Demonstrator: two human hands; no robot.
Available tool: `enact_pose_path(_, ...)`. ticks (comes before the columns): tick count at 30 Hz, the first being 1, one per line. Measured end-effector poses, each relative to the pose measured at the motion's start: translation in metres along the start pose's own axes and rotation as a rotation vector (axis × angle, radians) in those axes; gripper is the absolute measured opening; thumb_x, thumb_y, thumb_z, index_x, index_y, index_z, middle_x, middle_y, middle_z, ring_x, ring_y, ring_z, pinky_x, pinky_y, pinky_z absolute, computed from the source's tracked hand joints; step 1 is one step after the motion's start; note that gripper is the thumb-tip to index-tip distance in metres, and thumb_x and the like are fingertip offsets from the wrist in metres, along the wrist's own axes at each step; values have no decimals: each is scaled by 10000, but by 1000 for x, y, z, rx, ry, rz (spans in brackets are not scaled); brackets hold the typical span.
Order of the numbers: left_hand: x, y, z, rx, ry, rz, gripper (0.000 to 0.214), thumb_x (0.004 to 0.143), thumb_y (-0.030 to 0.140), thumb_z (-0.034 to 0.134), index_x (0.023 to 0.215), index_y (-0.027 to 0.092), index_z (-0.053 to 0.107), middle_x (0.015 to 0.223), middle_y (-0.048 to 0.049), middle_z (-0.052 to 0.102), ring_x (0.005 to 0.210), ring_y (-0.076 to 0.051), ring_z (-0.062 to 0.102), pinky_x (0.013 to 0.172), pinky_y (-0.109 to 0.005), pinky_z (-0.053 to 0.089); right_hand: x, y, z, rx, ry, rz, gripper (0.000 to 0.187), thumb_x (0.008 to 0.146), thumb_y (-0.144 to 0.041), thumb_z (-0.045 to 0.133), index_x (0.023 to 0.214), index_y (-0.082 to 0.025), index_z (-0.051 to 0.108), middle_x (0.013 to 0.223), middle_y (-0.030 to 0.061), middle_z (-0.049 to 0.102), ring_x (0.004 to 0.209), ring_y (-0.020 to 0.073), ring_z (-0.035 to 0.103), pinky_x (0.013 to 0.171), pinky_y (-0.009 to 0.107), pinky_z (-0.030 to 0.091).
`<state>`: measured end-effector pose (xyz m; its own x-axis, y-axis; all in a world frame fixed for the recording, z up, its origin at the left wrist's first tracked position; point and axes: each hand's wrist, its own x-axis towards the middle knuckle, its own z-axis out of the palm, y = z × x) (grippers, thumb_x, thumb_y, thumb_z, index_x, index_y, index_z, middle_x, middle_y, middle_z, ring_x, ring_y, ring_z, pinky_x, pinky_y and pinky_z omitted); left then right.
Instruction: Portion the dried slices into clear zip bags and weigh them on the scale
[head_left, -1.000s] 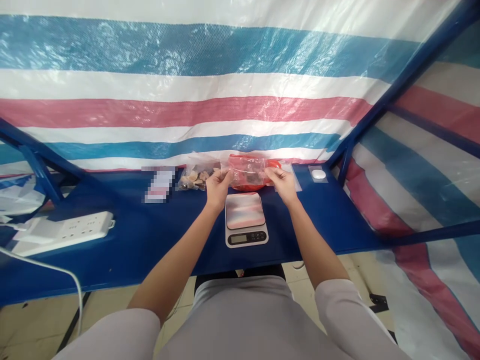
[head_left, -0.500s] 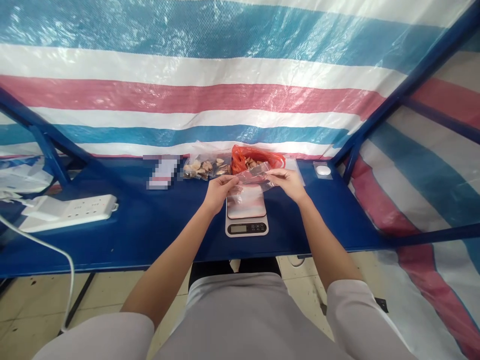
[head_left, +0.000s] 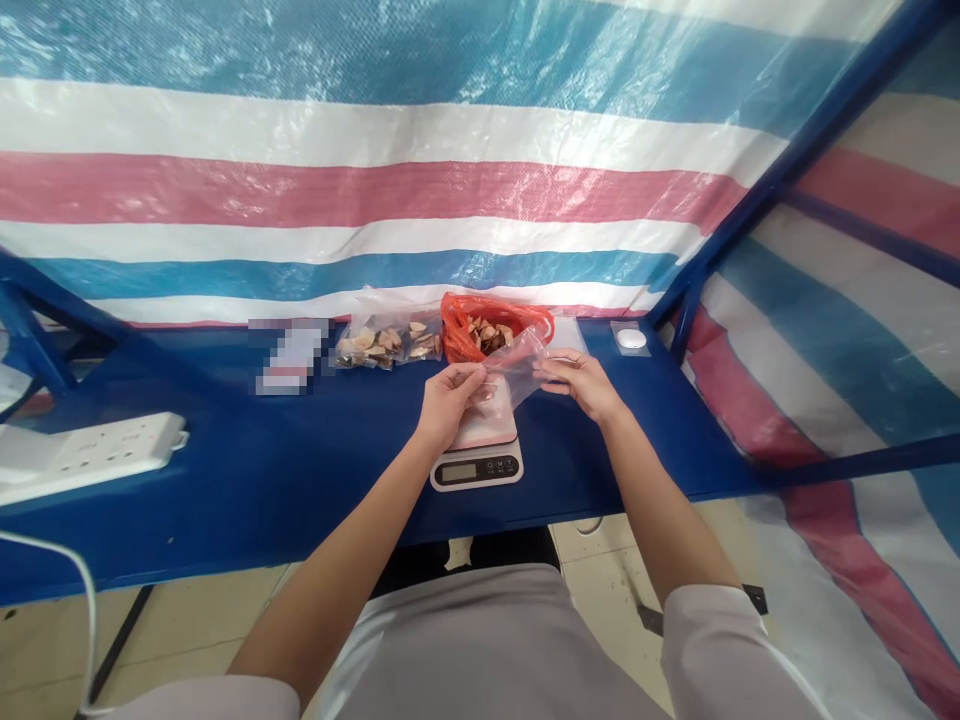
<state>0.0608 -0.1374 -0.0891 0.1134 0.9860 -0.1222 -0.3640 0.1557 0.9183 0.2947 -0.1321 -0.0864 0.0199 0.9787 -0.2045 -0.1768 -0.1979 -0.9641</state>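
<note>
Clear plastic bag (head_left: 517,364) stretches between my hands, just above the digital kitchen scale (head_left: 477,468) at lower centre. My left hand (head_left: 450,405) is closed on one side of the bag, right over the scale's platform, though I can't tell whether it touches that platform. My right hand (head_left: 581,385) grips the other side, so my hands stand apart with the bag spanning the gap. Just beyond them, at the table's far edge, sits a red plastic bag (head_left: 461,330) holding dried slices (head_left: 484,337). To its left lies a clear bag of similar slices (head_left: 386,345), then a blurred packet (head_left: 289,355). A small round white object (head_left: 631,339) sits at the far right. A white power strip (head_left: 90,450) lies at the left of the blue table (head_left: 225,520), with striped tarpaulin (head_left: 375,190) behind everything.
</note>
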Motion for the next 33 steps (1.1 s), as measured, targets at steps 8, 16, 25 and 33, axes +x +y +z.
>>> enact_pose_path(8, 7, -11, 8, 410, -208, 50, 368, 717, 418, 832, 976, 185, 715, 925, -51, 760, 848, -218, 726, 788, -380, 621, 22, -31, -44, -270, 12, -73, 594, 572, -399, 935, 1089, -217, 708, 854, 30, 782, 808, 239, 763, 676, 348, 627)
enact_pose_path(16, 10, -23, 52, 1120, -283, 813, 256, 960, 227, 551, 1185, 163, 656, 1208, -144, 690, 1173, -274, 646, 1029, -454, 538, 54, -86, -97, -570, -103, -28, 452, 630, -340, 926, 1024, -170, 784, 920, 65, 786, 797, 200, 744, 732, 317, 632)
enact_pose_path(25, 34, -48, 103, 1599, -603, 969, 248, 971, 193, 504, 1169, 152, 648, 1251, -139, 661, 1244, -287, 604, 1064, -426, 501, 118, -101, -116, -754, -195, 50, 359, 656, -277, 925, 967, -152, 796, 894, 97, 789, 750, 197, 738, 690, 306, 625)
enact_pose_path(33, 52, -60, 106, 1709, -595, 891, 332, 976, 252, 524, 1267, 127, 623, 1372, -164, 621, 1327, -310, 566, 1136, -422, 441, 158, -93, -109, -944, -270, -35, 242, 769, -192, 819, 1005, -147, 794, 865, 93, 792, 734, 199, 735, 624, 271, 607)
